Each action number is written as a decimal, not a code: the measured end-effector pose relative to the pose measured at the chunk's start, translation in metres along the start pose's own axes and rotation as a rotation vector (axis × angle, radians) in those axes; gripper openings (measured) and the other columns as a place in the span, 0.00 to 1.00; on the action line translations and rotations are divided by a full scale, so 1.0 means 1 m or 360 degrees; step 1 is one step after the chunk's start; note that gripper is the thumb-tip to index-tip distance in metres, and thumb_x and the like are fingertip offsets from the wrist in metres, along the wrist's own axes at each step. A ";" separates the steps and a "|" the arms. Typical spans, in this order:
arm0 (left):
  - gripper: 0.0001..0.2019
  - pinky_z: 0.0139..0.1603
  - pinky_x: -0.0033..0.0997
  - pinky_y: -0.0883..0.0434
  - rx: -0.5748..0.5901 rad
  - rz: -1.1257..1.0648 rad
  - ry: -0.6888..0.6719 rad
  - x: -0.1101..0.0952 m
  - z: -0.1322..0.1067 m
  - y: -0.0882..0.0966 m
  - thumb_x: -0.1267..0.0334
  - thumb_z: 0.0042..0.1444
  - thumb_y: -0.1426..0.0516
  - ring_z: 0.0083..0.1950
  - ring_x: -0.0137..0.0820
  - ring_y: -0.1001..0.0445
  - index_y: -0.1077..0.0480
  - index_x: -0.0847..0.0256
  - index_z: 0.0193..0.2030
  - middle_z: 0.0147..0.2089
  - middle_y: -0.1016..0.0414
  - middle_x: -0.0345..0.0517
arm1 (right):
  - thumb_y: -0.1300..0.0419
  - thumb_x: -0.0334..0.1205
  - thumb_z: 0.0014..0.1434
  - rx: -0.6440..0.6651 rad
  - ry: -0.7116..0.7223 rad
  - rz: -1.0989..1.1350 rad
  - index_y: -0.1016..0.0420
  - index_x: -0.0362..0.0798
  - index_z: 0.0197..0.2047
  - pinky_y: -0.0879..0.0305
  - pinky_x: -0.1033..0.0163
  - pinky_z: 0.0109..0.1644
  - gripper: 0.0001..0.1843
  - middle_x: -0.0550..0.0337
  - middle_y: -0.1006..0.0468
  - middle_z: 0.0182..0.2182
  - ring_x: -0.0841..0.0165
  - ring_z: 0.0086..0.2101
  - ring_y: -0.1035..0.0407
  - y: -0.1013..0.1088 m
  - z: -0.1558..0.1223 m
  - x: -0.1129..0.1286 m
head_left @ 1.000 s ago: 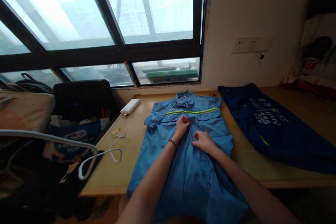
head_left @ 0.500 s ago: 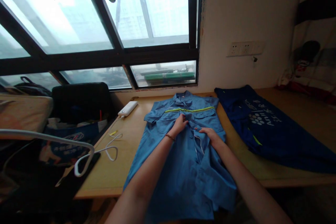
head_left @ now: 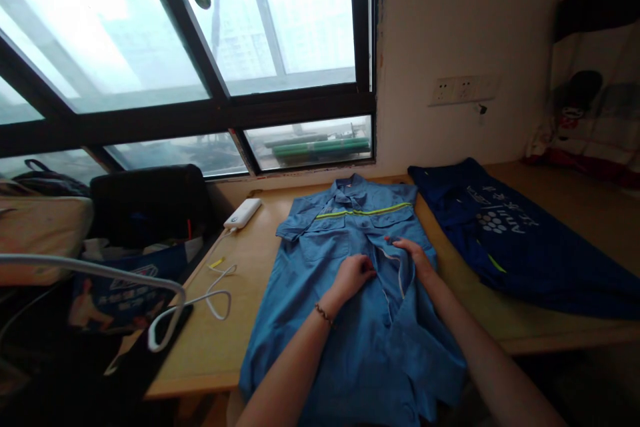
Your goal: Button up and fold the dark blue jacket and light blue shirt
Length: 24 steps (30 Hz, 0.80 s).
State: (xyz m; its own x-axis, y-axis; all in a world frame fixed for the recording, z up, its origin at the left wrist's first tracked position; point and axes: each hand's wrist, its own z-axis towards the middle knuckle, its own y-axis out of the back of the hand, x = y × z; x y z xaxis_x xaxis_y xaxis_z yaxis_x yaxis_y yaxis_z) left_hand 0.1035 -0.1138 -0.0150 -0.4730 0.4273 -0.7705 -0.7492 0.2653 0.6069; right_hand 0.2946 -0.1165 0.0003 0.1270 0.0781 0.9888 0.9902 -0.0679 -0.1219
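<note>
Fingers of the right hand (head_left: 416, 255) pinch a front edge of the blue collared cloth shirt (head_left: 305, 307) on the pale wooden worktop (head_left: 195, 347); the left hand (head_left: 353, 276) curls nearby, grip unclear. Holding that edge taut should limit creases.

It's mid-blue in the grip, this shirt (head_left: 300, 287), and there's a neon-yellow stripe (head_left: 364, 213) crossing beyond! Right of the grip, navy cloth (head_left: 540, 263), white lettering (head_left: 509, 228) and dots (head_left: 493, 222); left, a white power bank (head_left: 243, 213) on a yellowish-tan table (head_left: 205, 340).
</note>
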 end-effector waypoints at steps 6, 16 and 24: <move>0.06 0.21 0.23 0.39 0.0058 -0.0703 0.0548 -0.006 0.002 0.003 0.64 0.44 0.43 0.20 0.26 0.34 0.34 0.64 0.22 0.20 0.30 0.44 | 0.43 0.37 0.40 0.0353 -0.0094 -0.0223 0.22 0.44 0.29 0.38 0.64 0.34 0.12 0.60 0.22 0.24 0.68 0.27 0.31 -0.024 -0.012 -0.010; 0.08 0.27 0.21 0.30 -0.0013 -0.1693 0.0961 -0.008 0.004 0.016 0.68 0.43 0.39 0.24 0.24 0.28 0.33 0.69 0.29 0.27 0.26 0.50 | 0.49 0.34 0.48 -0.0425 0.0503 -0.1397 0.23 0.44 0.33 0.39 0.63 0.39 0.14 0.53 0.23 0.31 0.64 0.34 0.31 -0.026 -0.023 -0.009; 0.09 0.31 0.25 0.28 -0.0035 -0.1668 0.0952 -0.007 0.002 0.009 0.70 0.42 0.38 0.29 0.32 0.25 0.33 0.69 0.30 0.25 0.26 0.53 | 0.47 0.31 0.46 0.0017 0.0633 -0.1092 0.24 0.44 0.35 0.36 0.64 0.39 0.14 0.55 0.22 0.32 0.65 0.33 0.29 -0.041 -0.028 -0.013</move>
State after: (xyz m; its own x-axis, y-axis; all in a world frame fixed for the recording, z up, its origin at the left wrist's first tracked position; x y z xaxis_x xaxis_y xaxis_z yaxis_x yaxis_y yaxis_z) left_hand 0.1011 -0.1131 -0.0041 0.2338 -0.4561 -0.8587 -0.9027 0.2263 -0.3660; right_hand 0.2506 -0.1426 -0.0057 -0.5400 -0.2625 0.7997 0.8407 -0.1237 0.5271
